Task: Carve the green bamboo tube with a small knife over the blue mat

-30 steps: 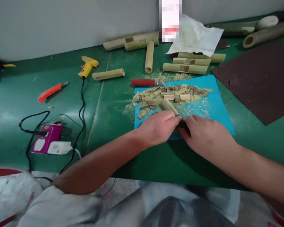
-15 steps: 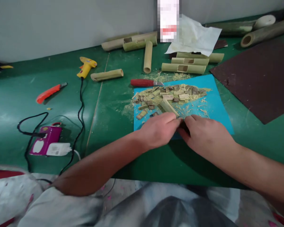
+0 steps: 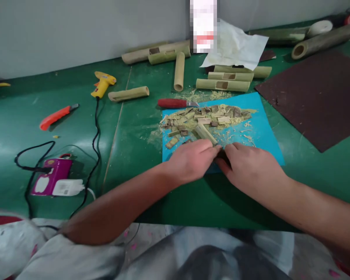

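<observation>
My left hand (image 3: 190, 161) and my right hand (image 3: 250, 168) meet at the near edge of a blue cutting mat (image 3: 262, 132). Both are closed, fingertips pinched together on a small dark piece (image 3: 222, 154) that is mostly hidden between them. A bamboo stick (image 3: 205, 134) slants out from just beyond my left fingers. Further back on the mat lies a heap of cut bamboo chips and shavings (image 3: 205, 116). A red-handled knife (image 3: 175, 103) rests at the mat's far left corner.
On the green table lie several bamboo tubes (image 3: 179, 71), a yellow glue gun (image 3: 102, 83) with a black cord, an orange utility knife (image 3: 56, 116), a purple and white plug block (image 3: 54, 182), crumpled paper (image 3: 235, 46) and a dark brown sheet (image 3: 317, 91) at right.
Both hands stay pinched together at the mat's near edge. The view has drifted slightly, shifting everything a little left; nothing was picked up or let go.
</observation>
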Motion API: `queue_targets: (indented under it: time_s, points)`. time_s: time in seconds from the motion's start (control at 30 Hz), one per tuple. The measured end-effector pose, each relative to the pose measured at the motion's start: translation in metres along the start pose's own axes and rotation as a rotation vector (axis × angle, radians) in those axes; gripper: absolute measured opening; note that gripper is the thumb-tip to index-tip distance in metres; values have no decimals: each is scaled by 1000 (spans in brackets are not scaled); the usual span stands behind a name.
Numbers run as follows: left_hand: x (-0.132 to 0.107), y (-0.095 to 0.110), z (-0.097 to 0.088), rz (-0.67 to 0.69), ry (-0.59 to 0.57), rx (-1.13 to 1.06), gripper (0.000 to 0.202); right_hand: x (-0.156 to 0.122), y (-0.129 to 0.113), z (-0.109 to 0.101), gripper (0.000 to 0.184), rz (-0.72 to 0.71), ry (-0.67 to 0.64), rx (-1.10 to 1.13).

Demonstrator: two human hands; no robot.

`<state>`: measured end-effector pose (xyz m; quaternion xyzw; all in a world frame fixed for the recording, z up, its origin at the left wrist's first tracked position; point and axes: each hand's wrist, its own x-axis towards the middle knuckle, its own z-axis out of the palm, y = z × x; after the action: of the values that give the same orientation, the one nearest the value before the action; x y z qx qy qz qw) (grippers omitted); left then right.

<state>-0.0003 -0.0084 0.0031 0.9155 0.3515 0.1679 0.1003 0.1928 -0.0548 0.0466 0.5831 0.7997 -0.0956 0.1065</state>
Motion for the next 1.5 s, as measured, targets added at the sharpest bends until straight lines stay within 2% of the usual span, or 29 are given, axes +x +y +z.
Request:
queue_targets:
  time_s: [0.03,0.13,0.23,0.4,0.5,0.53,0.67,0.8,0.93,1.03,1.07,1.17,1.3,1.43,1.5]
  points:
    - [0,-1,0,31,55,25,41,0,0,0,32,3,6,-5]
    - [1,-6,-1,-31,189,98,38,-1,-2,0,34,12,26,-29]
    - [0,-8,-1,8,109,84,40,-1,-3,0,32,3,18,-37]
    - [2,-3,-3,-36,161,78,37,0,-4,0,32,4,32,-53]
    - [4,3,-5,20,57,67,43,-1,-3,1,30,-9,39,-51]
    - [4,3,-5,23,57,68,44,-1,-3,2,30,-12,43,-51]
    - [4,2,-3,-25,174,118,41,-2,-3,1,30,-3,62,-56]
    - [2,2,-2,25,84,84,43,-2,-3,1,29,-16,47,-48]
    - [0,2,-3,-24,142,102,38,-1,-3,1,30,-8,52,-46]
    - [-1,2,-3,32,54,74,42,-1,-3,1,28,-27,42,-35]
    - [-1,1,-3,39,63,62,40,-1,-3,1,28,-24,38,-35]
    - [-1,0,-3,-37,189,89,37,-1,-3,1,30,8,35,-49]
    - [-2,-1,-2,34,42,71,40,-2,-4,1,31,-25,60,-45]
    - [-1,-4,-2,-38,173,112,37,-2,-4,1,31,-10,65,-63]
    - [-1,-4,-1,-11,129,127,40,-2,-4,1,32,-24,71,-62]
